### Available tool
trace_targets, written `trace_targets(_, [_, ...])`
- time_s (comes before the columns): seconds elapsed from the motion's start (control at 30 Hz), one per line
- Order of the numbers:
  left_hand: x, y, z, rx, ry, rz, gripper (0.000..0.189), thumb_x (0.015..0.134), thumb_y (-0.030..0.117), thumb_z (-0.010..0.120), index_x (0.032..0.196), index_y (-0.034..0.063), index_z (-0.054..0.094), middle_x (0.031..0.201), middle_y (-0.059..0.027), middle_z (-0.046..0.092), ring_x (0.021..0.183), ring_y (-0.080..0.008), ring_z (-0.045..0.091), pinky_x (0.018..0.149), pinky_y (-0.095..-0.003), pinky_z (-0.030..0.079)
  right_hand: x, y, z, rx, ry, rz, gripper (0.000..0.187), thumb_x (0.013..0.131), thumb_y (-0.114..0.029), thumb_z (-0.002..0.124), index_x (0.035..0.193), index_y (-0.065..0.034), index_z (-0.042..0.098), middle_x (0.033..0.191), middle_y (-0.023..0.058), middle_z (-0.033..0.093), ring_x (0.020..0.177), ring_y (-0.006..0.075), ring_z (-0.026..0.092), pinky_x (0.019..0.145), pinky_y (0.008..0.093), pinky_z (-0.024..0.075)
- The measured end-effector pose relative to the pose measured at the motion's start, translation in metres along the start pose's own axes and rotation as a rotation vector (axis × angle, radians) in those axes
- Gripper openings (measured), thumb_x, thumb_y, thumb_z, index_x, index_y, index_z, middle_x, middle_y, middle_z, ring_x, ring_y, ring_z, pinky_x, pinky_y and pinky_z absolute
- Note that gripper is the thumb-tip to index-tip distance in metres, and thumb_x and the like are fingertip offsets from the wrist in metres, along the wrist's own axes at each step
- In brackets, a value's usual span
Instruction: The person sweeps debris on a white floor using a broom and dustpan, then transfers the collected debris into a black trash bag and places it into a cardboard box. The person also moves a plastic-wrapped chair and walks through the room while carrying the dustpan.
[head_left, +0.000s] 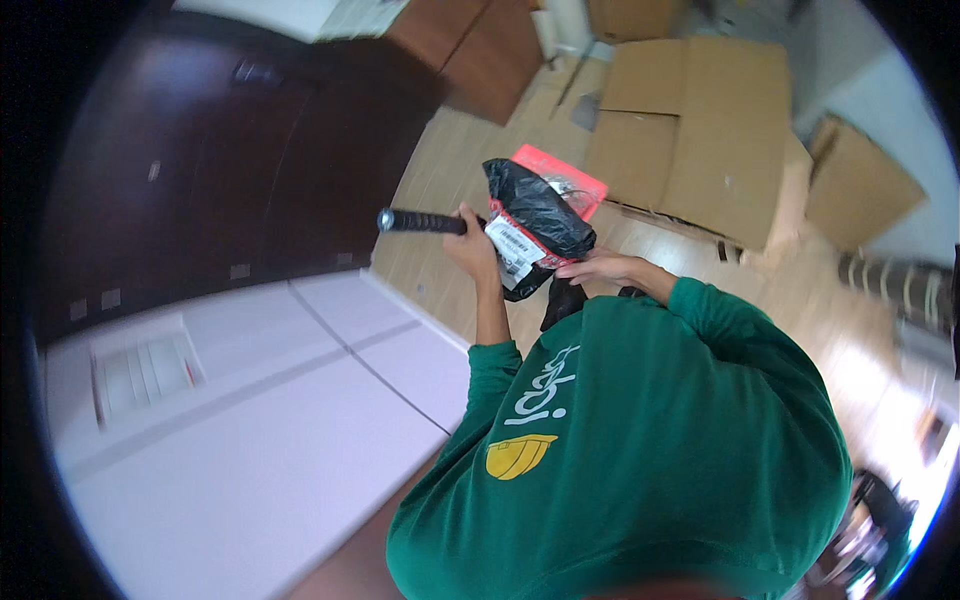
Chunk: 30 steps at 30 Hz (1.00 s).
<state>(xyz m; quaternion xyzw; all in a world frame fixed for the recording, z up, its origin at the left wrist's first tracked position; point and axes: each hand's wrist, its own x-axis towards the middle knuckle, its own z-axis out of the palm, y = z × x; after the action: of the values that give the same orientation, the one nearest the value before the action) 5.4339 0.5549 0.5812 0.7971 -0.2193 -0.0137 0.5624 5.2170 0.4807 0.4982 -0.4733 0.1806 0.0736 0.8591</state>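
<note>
My left hand (474, 247) is closed around a black ribbed tool handle (424, 222) with a shiny metal end pointing left. The tool's other end is hidden behind my hand and the parcel. A black plastic parcel (536, 206) with a red printed band lies between my hands, and its white label (514, 251) bears writing and a barcode. Along the parcel's lower right edge, my right hand (600, 268) grips it with the fingers against its side. Partly covered by the parcel is a bright pink-red tray (589, 191) holding small items too blurred to name.
Large cardboard boxes (720, 142) stand at the upper right, with another carton (862, 180) beyond. Dark brown panelling (217, 172) rises on the left above white panels (262, 420). A reddish-brown box-like piece (487, 60) juts out at the top. Wood-look flooring (420, 262) runs between.
</note>
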Motion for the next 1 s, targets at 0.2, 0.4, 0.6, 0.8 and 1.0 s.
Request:
trace_targets(0.2, [0.024,-0.011,0.039,-0.220,-0.284,0.144,0.032,0.098,0.022,0.062,0.083,-0.0066,0.065,0.068,-0.0063,0.060,0.065,-0.0138,0.052,0.061,-0.0352,0.044,0.037,0.013,0.045,0.310,0.420,-0.216,0.058,0.091,-0.033,0.073,0.139,-0.0087,0.052,0.137,0.0065,0.057,0.126,0.0223,0.051,0.101,0.0430,0.0455])
trace_targets(0.4, [0.029,-0.031,0.057,-0.428,-0.561,0.168,0.027,0.096,0.019,0.066,0.082,-0.0045,0.062,0.075,-0.0025,0.059,0.068,-0.0124,0.053,0.063,-0.0293,0.044,0.016,0.054,0.075,0.565,0.796,-0.568,0.051,0.094,-0.026,0.068,0.140,-0.0119,0.050,0.135,0.0028,0.059,0.124,0.0205,0.054,0.106,0.0510,0.0403])
trace_targets(0.6, [0.012,-0.038,0.065,-0.377,-0.762,0.131,0.027,0.094,0.021,0.069,0.095,-0.0053,0.070,0.081,-0.0052,0.066,0.074,-0.0145,0.059,0.070,-0.0317,0.049,-0.030,0.093,0.134,0.703,0.988,-0.863,0.043,0.098,-0.024,0.061,0.138,-0.0134,0.049,0.135,0.0022,0.058,0.123,0.0205,0.056,0.103,0.0506,0.0440])
trace_targets(0.8, [-0.073,-0.001,0.065,-0.386,-0.927,0.085,0.027,0.094,0.018,0.069,0.094,-0.0087,0.068,0.083,-0.0082,0.067,0.078,-0.0169,0.062,0.074,-0.0326,0.050,-0.141,0.152,0.175,1.046,1.146,-1.095,0.046,0.095,-0.027,0.064,0.136,-0.0125,0.049,0.133,0.0053,0.059,0.122,0.0221,0.056,0.108,0.0503,0.0379])
trace_targets(1.0, [-0.167,0.016,0.044,-0.411,-1.087,0.181,0.019,0.095,0.011,0.063,0.097,-0.0078,0.066,0.084,-0.0083,0.065,0.078,-0.0164,0.061,0.076,-0.0325,0.050,-0.233,0.268,0.216,1.194,1.380,-1.317,0.047,0.094,-0.030,0.062,0.134,-0.0092,0.050,0.132,0.0084,0.060,0.120,0.0228,0.057,0.110,0.0469,0.0373])
